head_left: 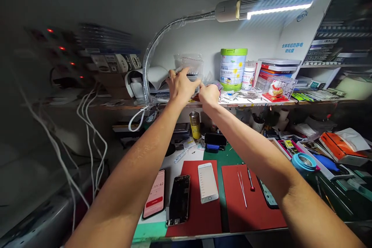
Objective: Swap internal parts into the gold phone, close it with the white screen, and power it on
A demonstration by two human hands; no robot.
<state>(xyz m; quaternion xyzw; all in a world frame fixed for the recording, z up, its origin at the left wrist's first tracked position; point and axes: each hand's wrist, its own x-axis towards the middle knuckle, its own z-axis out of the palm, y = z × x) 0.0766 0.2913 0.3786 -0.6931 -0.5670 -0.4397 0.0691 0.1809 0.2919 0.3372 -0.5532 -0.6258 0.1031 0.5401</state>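
Observation:
Both my hands reach over the back shelf, close together. My left hand [182, 85] has its fingers spread in front of a clear plastic bag [190, 60]; its fingertips are partly hidden, so any contact with the bag is unclear. Its thumb comes up to my right hand [209, 93], whose fingers are curled closed. What lies inside those fingers is hidden. Below my arms, a white phone [208, 183] with a lit screen and an opened dark phone [178, 200] lie on a red mat [203, 217]. Tweezers [242, 189] and a small screwdriver [250, 178] rest on a second red mat [232, 221].
A bendy-necked lamp [145, 62] arches over the shelf. A green-lidded can [233, 69] and a lucky cat figure [276, 88] stand to the right. Under the shelf is a yellow spray can [195, 124]. White cables [90, 124] hang at left; a blue roll [303, 162] sits at right.

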